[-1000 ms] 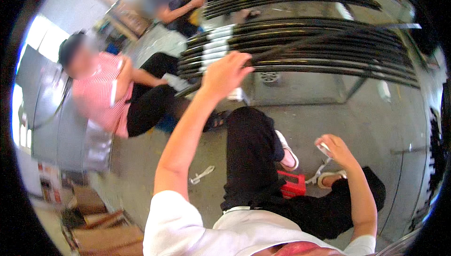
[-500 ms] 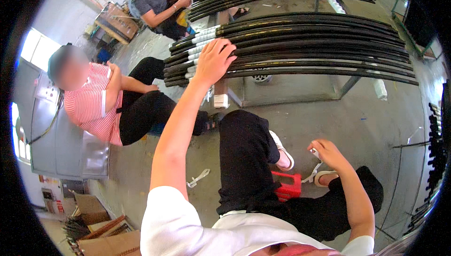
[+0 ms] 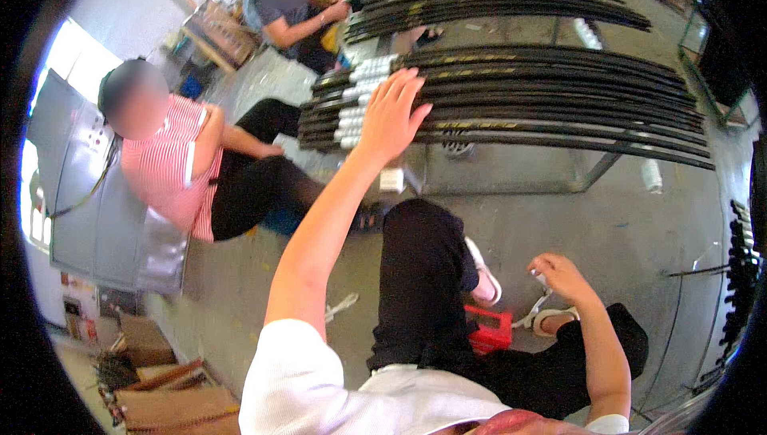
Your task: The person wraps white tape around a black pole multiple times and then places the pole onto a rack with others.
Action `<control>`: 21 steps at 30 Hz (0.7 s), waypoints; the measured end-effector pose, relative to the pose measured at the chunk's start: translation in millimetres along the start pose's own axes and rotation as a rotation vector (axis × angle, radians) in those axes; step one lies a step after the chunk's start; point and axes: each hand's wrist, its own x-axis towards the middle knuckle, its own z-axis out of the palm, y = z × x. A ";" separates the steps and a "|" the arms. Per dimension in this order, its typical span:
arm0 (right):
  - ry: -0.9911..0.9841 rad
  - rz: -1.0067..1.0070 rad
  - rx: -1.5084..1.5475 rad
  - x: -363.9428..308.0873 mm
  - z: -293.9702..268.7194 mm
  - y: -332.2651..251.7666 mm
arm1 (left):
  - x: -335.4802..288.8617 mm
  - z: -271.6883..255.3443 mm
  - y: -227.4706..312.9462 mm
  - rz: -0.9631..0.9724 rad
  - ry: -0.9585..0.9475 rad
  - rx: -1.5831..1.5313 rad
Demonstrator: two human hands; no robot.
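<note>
A row of long black rods (image 3: pixel 551 91) lies side by side on a metal stand, with white bands (image 3: pixel 369 83) wrapped near their left ends. My left hand (image 3: pixel 391 119) reaches over these rods beside the bands, fingers stretched out and holding nothing. Whether its palm touches the rods is hidden. Low on the right, above my foot, my right hand (image 3: pixel 562 277) is closed with its fingers pinched. A thin white strip (image 3: pixel 535 307) hangs down from its fingertips.
A second bundle of black rods (image 3: pixel 511 7) lies farther back, where a co-worker (image 3: pixel 292 23) sits. Another person in a striped shirt (image 3: pixel 164 155) sits at left with folded arms. A red stool (image 3: pixel 489 331) stands by my legs; a white strip (image 3: pixel 342 307) lies on the floor.
The view has shifted, so the rods sit lower and farther right. My left hand's fingers have straightened from a more curled pose over the rods. My right hand stays pinched at the strip.
</note>
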 end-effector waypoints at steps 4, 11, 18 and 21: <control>-0.022 -0.002 -0.026 1.1 -1.9 -6.1 | -15.0 -23.9 40.0 0.037 -0.005 -0.044; -0.043 -0.047 -0.183 -10.3 -5.5 5.4 | -65.9 -21.2 118.3 0.107 -0.170 -0.190; -0.028 0.035 -0.058 -34.9 -7.4 12.8 | -162.9 -27.7 115.8 -0.189 -0.279 -0.062; -0.004 0.030 -0.009 -43.0 -9.4 26.7 | -202.3 -19.8 121.2 -0.347 -0.146 -0.119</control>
